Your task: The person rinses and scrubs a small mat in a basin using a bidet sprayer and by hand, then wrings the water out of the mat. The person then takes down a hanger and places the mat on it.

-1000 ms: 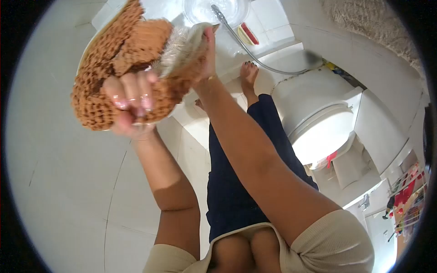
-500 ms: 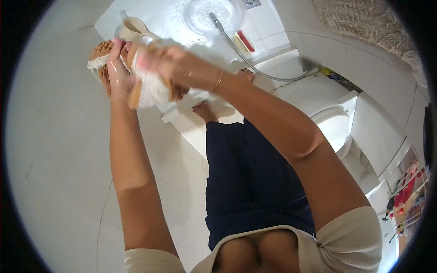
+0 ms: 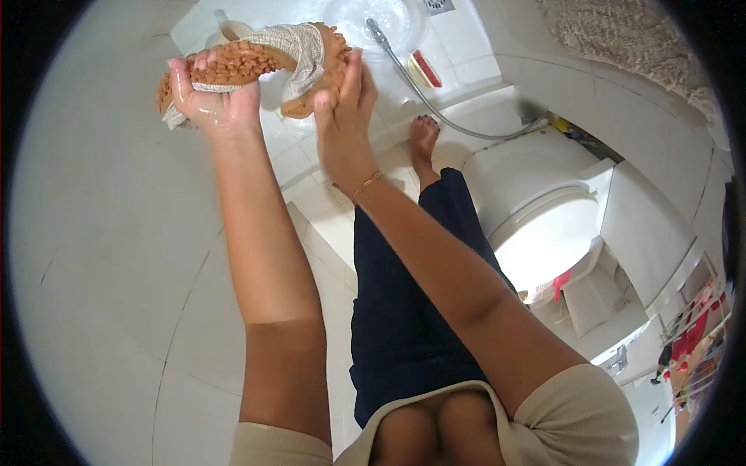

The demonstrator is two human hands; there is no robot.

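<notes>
A curved, nubby tan-and-white cloth piece [image 3: 241,62] is stretched between my hands above the white wet area. Brown finger-like nubs run along it, with white ribbed fabric and a smoother tan flap at the right end; its exact kind is unclear. My left hand [image 3: 214,101], wet with suds, is wrapped around the left part from below, thumb up. At the right end, my right hand [image 3: 346,116] grips the edge with thumb and fairly straight fingers. Behind the cloth, a cream dipper [image 3: 233,31] is partly hidden.
A clear basin [image 3: 388,19] holds water, with a metal shower head [image 3: 374,31] at its rim and a hose trailing right. Near it lies a red-and-white scrub brush [image 3: 423,70]. A white toilet [image 3: 552,233] stands at right. A drain [image 3: 439,6] is at the top.
The cloth has turned and stretched out into a curve. My right hand, blurred over the cloth before, has moved to its right end. The left hand has shifted slightly right.
</notes>
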